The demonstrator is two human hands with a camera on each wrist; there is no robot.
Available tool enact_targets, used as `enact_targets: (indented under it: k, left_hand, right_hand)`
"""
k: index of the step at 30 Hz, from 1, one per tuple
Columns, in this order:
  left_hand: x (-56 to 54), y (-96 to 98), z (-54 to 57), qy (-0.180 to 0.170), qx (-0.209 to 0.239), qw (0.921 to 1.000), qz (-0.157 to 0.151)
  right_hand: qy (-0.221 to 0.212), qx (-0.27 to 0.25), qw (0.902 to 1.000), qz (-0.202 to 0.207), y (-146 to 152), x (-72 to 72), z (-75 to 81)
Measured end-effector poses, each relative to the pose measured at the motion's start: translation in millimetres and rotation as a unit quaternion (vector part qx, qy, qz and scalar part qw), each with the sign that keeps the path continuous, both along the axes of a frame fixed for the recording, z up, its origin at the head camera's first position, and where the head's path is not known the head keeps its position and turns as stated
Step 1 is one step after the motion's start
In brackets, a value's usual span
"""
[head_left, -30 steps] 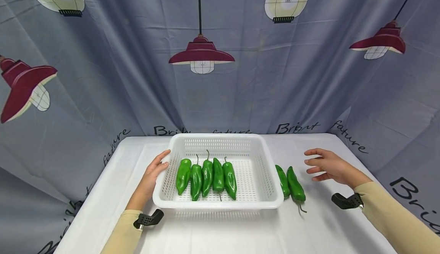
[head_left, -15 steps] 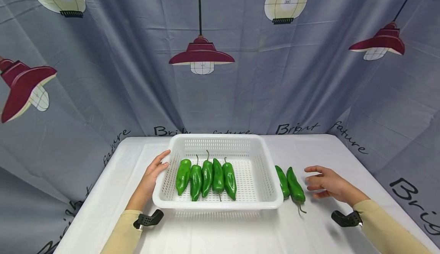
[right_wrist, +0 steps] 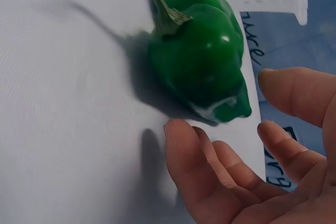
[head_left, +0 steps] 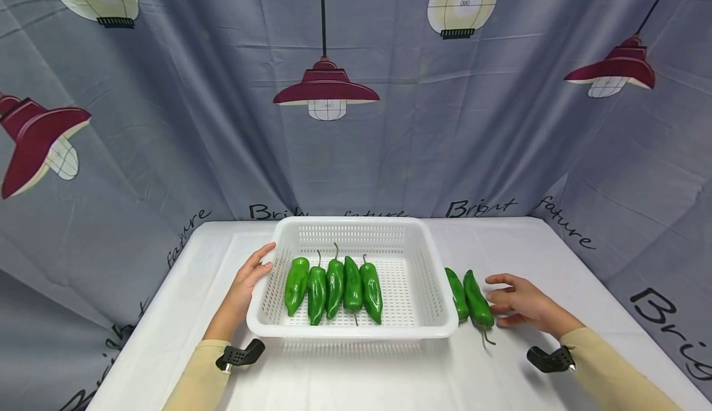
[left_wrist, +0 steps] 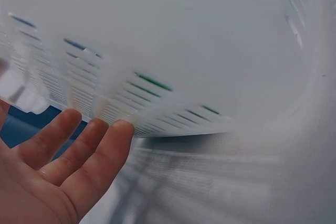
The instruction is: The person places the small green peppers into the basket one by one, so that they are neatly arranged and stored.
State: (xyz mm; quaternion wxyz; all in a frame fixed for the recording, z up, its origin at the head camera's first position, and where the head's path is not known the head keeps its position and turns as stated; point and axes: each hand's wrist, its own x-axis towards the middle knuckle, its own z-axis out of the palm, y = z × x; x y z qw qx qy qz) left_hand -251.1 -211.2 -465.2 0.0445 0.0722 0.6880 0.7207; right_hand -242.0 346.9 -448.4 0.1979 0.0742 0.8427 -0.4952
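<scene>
A white plastic basket (head_left: pixel 356 332) holds several green peppers (head_left: pixel 335 281) lying side by side in its left and middle part. My left hand (head_left: pixel 243 284) is at the basket's left side; in the left wrist view its extended fingertips (left_wrist: pixel 122 129) rest against the slotted wall. Right of the basket, a green pepper (head_left: pixel 477 303) with a bent stem lies on the table beside another pepper (head_left: pixel 457 296), partly hidden by the basket's rim. My right hand (head_left: pixel 525 305) is just right of the nearer pepper, fingers spread and gently bent, holding nothing; the right wrist view shows a small gap to it.
A white cloth covers the table (head_left: pixel 356 380). Behind it and at both sides hangs a grey-blue curtain (head_left: pixel 356 164) printed with lamps and lettering. Each wrist wears a black device (head_left: pixel 550 359).
My right hand has come down and then left, closer to the nearer loose pepper. The left hand, the basket and the peppers stay where they were.
</scene>
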Motion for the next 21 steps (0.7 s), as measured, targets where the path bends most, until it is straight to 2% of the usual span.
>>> enact_targets:
  k: [14,21]
  left_hand:
    - [-1.1,-0.3,-0.5,0.009,-0.006,0.9999,-0.004]
    - [-0.4,0.1,-0.5,0.007,-0.008,0.9999,0.001]
  right_hand:
    - [0.048,0.069,0.9963,0.015,-26.9,-8.2,-2.6]
    - [0.055,0.082,0.9950,0.020,-35.5,-9.1,-2.8]
